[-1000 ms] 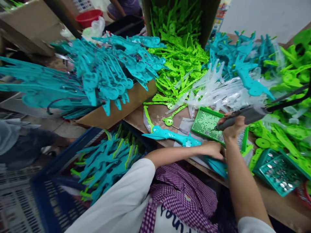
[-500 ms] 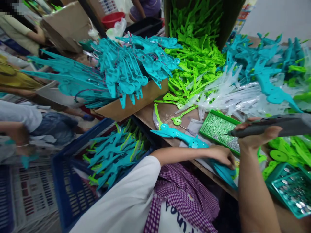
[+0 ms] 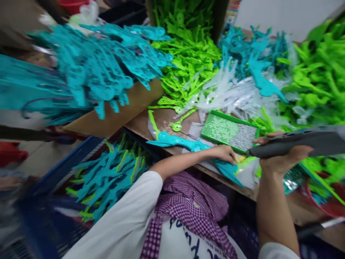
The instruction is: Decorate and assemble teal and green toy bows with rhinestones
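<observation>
My right hand is wrapped round a grey power screwdriver, whose tip points left over the corner of a green screw tray. My left hand lies with curled fingers on a teal plastic part at the table's front edge. Under its fingertips the grip is partly hidden. A yellow-green and clear piece touches that part on the right. Left of my forearm stretches a long teal moulding; whether it joins the held part cannot be seen.
Loose green parts, clear strips and teal parts are heaped behind the tray. A cardboard box of teal pieces stands at left, above a blue crate. A thin screwdriver lies near the tray.
The view has swung to the right, so the bench things sit further left. The power screwdriver's tip has come nearer my left hand, which keeps its place on the teal part.
</observation>
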A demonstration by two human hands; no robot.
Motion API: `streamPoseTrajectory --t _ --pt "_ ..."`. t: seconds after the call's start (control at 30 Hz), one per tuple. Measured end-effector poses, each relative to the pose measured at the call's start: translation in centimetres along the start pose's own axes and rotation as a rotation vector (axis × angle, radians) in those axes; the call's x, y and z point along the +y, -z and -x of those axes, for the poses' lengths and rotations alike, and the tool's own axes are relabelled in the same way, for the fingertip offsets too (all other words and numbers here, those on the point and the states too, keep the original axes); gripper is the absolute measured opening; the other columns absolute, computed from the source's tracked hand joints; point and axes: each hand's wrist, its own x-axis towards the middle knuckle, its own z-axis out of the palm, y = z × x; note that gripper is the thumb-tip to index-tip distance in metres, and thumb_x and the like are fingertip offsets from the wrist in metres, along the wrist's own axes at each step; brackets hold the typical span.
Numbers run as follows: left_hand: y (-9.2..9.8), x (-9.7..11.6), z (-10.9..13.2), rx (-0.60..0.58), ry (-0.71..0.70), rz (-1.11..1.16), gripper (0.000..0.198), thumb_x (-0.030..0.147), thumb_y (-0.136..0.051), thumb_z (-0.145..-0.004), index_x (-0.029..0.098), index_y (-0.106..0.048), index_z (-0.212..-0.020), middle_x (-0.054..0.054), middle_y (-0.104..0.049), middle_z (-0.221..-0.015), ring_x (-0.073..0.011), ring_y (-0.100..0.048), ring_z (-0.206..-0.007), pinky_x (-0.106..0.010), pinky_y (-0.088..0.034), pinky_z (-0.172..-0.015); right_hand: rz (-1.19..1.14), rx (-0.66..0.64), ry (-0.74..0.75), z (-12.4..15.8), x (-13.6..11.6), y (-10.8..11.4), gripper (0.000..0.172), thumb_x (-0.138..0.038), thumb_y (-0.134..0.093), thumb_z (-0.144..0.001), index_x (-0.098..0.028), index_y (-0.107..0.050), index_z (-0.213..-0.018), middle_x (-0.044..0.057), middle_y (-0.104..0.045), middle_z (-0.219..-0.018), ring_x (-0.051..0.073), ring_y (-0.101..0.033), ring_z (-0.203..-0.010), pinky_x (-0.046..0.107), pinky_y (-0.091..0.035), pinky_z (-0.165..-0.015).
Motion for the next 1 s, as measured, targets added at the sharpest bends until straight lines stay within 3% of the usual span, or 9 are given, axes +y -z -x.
streamPoseTrajectory --t 0.13,0.37,0.67,1.0 --pt "0.1 -0.5 -0.5 0.001 0.015 0.08 0.026 0.021 -0.068 -0.076 0.016 -0.076 -0.1 -0.003 -0.075 -0.097 -0.014 -0.065 -0.086 -0.018 -0.045 -0.07 -0.025 -0.044 -0.042 1.9 -1.5 1.5 0.074 -0.091 -0.05 -0.046 -0.022 -0.059 -0.072 -0.005 -0.044 -0.042 0.02 -0.056 -0.04 0.03 -0.042 -0.034" --pt "0.2 -0.3 -0.2 0.0 0.017 0.209 0.024 0.021 -0.07 -0.073 0.014 -0.077 -0.094 -0.003 -0.075 -0.091 -0.0126 -0.064 -0.08 -0.018 -0.045 -0.071 -0.042 -0.168 -0.045 4.2 -0.6 2.4 0.07 -0.088 -0.051 -0.054 -0.021 -0.06 -0.072 -0.001 -0.053 -0.049 0.02 -0.059 -0.044 0.03 -0.045 -0.036" --pt "-0.1 -0.5 -0.7 0.042 0.051 0.245 0.017 0.019 -0.072 -0.069 0.015 -0.078 -0.084 -0.001 -0.074 -0.079 -0.0113 -0.061 -0.073 -0.018 -0.043 -0.066 -0.03 -0.218 -0.133 4.7 0.9 2.9 0.065 -0.085 -0.054 -0.054 -0.023 -0.06 -0.069 -0.003 -0.049 -0.041 0.021 -0.059 -0.043 0.031 -0.045 -0.036" --pt "-0.2 -0.6 -0.8 0.047 0.028 0.244 0.01 0.017 -0.07 -0.067 0.015 -0.076 -0.075 0.002 -0.069 -0.067 -0.0091 -0.057 -0.065 -0.018 -0.041 -0.064 -0.012 -0.243 -0.129 4.4 0.4 1.9 0.068 -0.087 -0.053 -0.05 -0.024 -0.06 -0.071 0.0 -0.052 -0.044 0.023 -0.061 -0.048 0.033 -0.046 -0.038"
